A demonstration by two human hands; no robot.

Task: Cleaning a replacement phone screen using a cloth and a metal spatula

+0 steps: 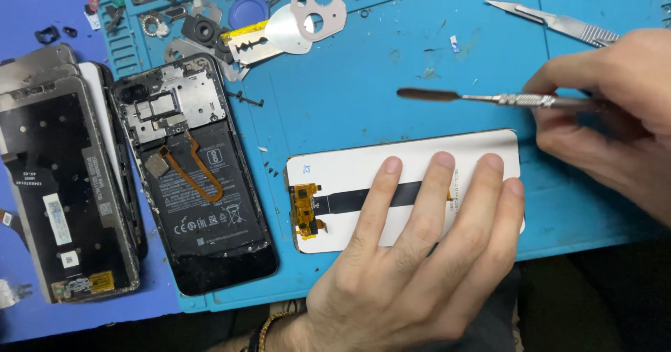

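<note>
A: The left hand (412, 254) lies flat, fingers spread, on the white display panel (405, 184), palm down and gripping nothing; it looks like plain downward pressure to keep the panel from sliding on the blue work mat (391, 79)

B: And the right hand (615, 107)?

A: Closed in a pinch around the handle of a thin metal spudger (482, 98). The flat blade points away to its left, hovering above the mat just beyond the left hand's fingertips, clear of the panel. A pen-like hold like that probably gives fine control of the tip

B: What's under the fingers?

A: A black flex ribbon (349, 199) runs beneath them along the panel, ending in an orange connector board (305, 211) out to the left of the hand, left uncovered

B: Anything else close?

A: Further left of that hand, an opened phone (192, 177) lies back-up with its battery showing, and beyond it a stack of dark screens (63, 184). A scalpel (552, 22) rests just past the right hand, within reach, and loose metal parts (279, 23) sit at the mat's far edge
</note>
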